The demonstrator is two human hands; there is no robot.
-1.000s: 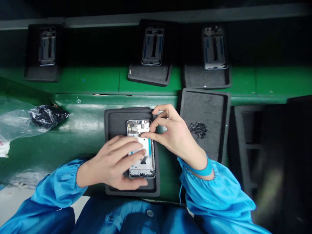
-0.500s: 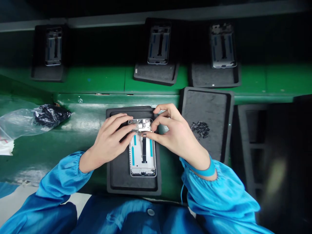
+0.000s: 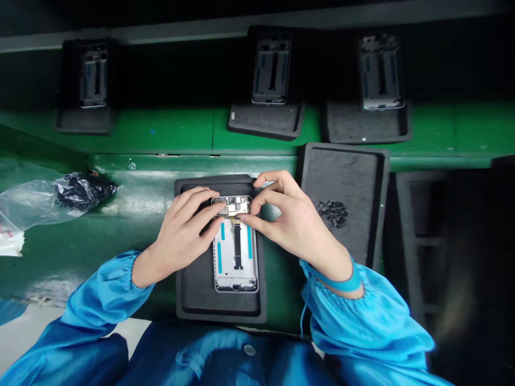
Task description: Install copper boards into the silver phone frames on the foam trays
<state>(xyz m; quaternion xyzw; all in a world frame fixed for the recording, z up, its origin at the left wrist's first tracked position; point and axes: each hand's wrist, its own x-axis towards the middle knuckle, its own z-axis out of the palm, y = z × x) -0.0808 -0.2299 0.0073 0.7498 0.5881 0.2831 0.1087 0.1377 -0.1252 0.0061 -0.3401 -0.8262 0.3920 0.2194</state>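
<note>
An opened phone (image 3: 227, 268) lies in a black foam tray (image 3: 193, 305) in front of me. A silvery circuit board (image 3: 233, 208) fills its top end, and a black flat cable (image 3: 237, 246) runs down its middle between blue strips. My left hand (image 3: 183, 230) holds the phone at its upper left, with fingertips on the board and the thumb just below. At the upper right, my right hand (image 3: 289, 214) has its bent forefinger at the phone's edge. Its thumb tip presses by the cable's upper end, partly hiding the board's lower edge.
A second foam tray (image 3: 346, 171) holding a cluster of small dark pieces (image 3: 332, 214) stands at right. Behind, on the green ledge (image 3: 161, 120), other opened phones (image 3: 270, 69) rest on foam trays. A clear plastic bag (image 3: 48, 195) with black contents lies left.
My right thumb has shifted slightly up from the cable's end towards the board, showing more of the connector. My left hand stays almost still. The ledge trays appear further right as the view shifts.
</note>
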